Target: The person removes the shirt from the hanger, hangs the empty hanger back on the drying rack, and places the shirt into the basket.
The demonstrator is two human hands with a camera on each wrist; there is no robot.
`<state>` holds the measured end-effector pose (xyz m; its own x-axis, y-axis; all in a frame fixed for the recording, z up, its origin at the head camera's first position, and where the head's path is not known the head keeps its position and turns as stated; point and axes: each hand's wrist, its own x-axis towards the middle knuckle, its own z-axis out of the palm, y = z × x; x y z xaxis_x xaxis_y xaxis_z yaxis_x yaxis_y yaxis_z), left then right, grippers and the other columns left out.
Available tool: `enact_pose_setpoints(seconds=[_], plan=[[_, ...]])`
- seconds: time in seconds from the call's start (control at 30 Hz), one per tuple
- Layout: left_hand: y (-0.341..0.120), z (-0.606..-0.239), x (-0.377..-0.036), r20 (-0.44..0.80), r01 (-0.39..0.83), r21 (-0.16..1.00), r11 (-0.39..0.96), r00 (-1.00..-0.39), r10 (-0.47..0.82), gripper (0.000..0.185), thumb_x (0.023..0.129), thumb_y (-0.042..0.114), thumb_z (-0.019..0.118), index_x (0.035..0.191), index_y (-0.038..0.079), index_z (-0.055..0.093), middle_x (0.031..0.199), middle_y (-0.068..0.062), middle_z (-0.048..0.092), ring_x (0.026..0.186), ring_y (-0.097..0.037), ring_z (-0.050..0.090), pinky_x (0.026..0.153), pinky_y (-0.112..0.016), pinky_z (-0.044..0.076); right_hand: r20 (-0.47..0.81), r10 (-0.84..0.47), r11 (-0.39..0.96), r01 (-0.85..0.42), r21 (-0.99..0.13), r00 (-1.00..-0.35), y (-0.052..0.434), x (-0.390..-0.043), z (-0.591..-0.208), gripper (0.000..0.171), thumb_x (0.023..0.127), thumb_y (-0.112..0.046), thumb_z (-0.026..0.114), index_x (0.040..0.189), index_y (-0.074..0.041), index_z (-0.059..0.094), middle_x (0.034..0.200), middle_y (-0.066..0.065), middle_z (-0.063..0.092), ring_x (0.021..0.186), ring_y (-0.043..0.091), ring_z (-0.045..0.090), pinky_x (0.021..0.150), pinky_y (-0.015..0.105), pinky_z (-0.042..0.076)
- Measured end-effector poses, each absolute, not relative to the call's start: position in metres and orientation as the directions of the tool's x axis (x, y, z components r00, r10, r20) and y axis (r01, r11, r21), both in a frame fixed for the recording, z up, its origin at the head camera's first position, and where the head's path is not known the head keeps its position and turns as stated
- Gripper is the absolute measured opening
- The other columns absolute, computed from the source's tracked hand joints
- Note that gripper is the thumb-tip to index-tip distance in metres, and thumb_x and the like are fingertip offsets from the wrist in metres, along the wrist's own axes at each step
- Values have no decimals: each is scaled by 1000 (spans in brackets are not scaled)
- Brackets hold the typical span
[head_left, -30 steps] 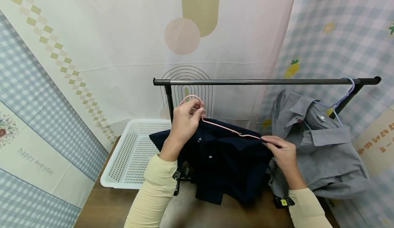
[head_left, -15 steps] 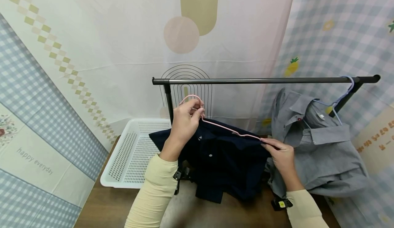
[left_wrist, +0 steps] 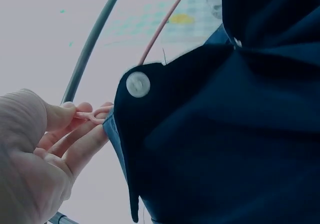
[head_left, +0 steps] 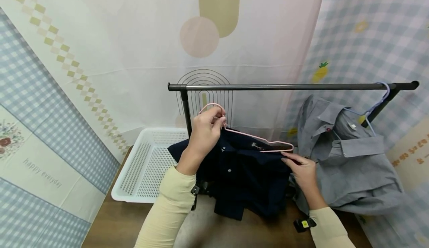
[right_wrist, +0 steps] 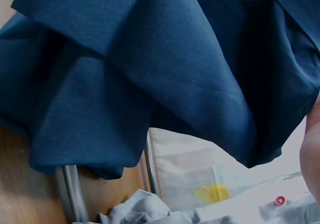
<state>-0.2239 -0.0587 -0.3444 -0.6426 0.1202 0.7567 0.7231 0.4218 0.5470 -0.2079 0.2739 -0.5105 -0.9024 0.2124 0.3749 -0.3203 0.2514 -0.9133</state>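
Note:
My left hand [head_left: 205, 130] pinches a pink clothes hanger [head_left: 248, 133] at the base of its hook. A navy button-up shirt [head_left: 248, 181] hangs partly on it, its left side spreading behind the left wrist. The hanger's right end stands bare above the cloth. Just below that end, my right hand [head_left: 303, 169] pinches the shirt's shoulder edge between thumb and fingers. In the left wrist view, a white button [left_wrist: 138, 84] shows near the collar, close to the pinching fingers. Navy folds fill most of the right wrist view, and only part of the hand [right_wrist: 312, 154] appears there.
Behind the hands runs a black rail [head_left: 268, 87] on posts. A grey shirt [head_left: 358, 177] hangs at its right end from a lilac hanger [head_left: 368, 110]. To the left, a white perforated basket [head_left: 125, 190] stands on the brown wooden table [head_left: 117, 225]. Patterned cloths cover the walls.
The right hand has slipped off the hanger's right end, slightly left and down, drawing the shirt edge with it. That end of the hanger now shows uncovered. The left hand keeps its hold.

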Motion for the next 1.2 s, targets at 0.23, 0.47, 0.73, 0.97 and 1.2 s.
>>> enact_pose_setpoints(seconds=[0.23,0.47,0.73,0.97,1.2], plan=[[-53,-344,-224,747,720,545,428,-649,141,5,94,-4,70,99,-2,70,91,-15,75,79,-21,75,71,-29,61,393,164,242,-349,-905,-905,276,-207,-516,20,87,10,76,107,9,77,97,-19,78,67,-3,57,61,12,46],[-50,-343,-227,737,715,543,440,-657,158,6,95,-3,69,101,-2,71,91,-13,75,80,-20,74,71,-31,60,425,82,315,-381,-869,-902,268,-204,-515,25,89,9,74,114,6,77,94,-17,75,57,3,49,52,19,41],[-48,-347,-231,730,707,543,452,-664,162,7,96,-2,69,103,-1,71,94,-12,75,82,-20,74,70,-30,60,519,-52,296,-509,-808,-853,258,-201,-504,36,88,12,74,122,4,73,112,18,76,100,-2,70,81,13,56],[-47,-349,-231,719,706,542,455,-670,183,6,96,-1,69,102,1,71,94,-12,75,85,-20,74,75,-29,61,693,-175,347,-703,-621,-699,253,-189,-472,44,77,22,76,117,4,75,100,20,77,94,1,72,75,11,55],[-47,-350,-230,712,713,544,442,-671,208,7,97,-1,69,103,1,71,96,-12,75,85,-19,75,76,-28,61,814,-266,482,-802,-352,-517,255,-189,-431,59,64,17,85,119,0,76,112,18,75,104,13,71,95,9,48]])
